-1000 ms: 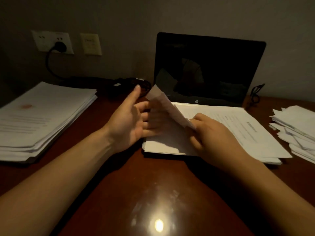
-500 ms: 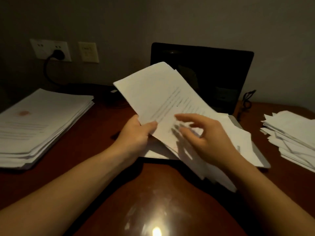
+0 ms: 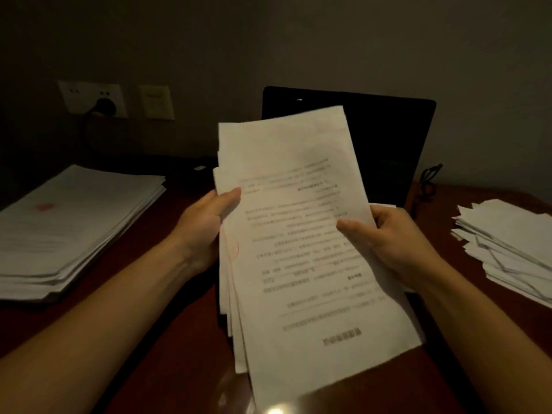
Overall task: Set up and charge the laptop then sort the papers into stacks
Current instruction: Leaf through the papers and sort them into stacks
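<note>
Printed papers (image 3: 298, 234) are held up at frame centre.
The left edge is gripped by the left hand (image 3: 206, 222), the right edge by the right hand (image 3: 394, 234), fingers (image 3: 383, 213) curled behind. The open laptop (image 3: 388, 138) is half hidden behind them; a paper stack (image 3: 74, 222) is seen on the table (image 3: 179, 354) at left.

The sheaf of papers (image 3: 298, 234) you're holding up blocks the laptop (image 3: 388, 138) base and the left part of its screen. The print's too blurry to read. Most fingers of your left hand (image 3: 206, 228) and right hand (image 3: 394, 237) sit behind the sheets. The left stack (image 3: 74, 228) and right stack (image 3: 507, 243) both run off the frame edges.
</note>
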A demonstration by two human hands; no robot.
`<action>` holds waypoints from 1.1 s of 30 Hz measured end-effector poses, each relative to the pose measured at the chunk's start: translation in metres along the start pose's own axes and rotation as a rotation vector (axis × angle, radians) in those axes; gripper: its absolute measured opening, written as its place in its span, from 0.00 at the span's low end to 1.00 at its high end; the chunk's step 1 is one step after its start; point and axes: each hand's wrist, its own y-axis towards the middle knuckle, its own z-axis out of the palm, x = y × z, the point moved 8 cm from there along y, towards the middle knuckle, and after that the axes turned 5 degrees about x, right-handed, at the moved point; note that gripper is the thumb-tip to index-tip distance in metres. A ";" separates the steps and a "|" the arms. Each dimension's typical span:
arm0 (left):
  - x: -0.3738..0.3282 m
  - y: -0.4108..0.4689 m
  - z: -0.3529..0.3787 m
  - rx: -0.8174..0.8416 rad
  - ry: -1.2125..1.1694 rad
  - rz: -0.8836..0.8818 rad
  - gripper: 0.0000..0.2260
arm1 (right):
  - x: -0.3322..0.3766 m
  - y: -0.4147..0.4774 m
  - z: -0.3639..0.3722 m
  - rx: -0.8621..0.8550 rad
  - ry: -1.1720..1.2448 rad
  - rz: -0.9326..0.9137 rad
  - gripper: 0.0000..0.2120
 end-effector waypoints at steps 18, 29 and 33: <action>-0.072 0.006 0.050 0.071 0.284 0.347 0.11 | 0.028 -0.008 -0.031 -0.349 0.192 -0.255 0.13; -0.026 -0.001 0.041 0.001 0.332 0.377 0.10 | 0.020 -0.005 -0.022 -0.340 0.096 -0.287 0.14; -0.017 -0.003 0.041 0.002 0.392 0.359 0.08 | 0.021 -0.009 -0.020 -0.353 0.066 -0.338 0.13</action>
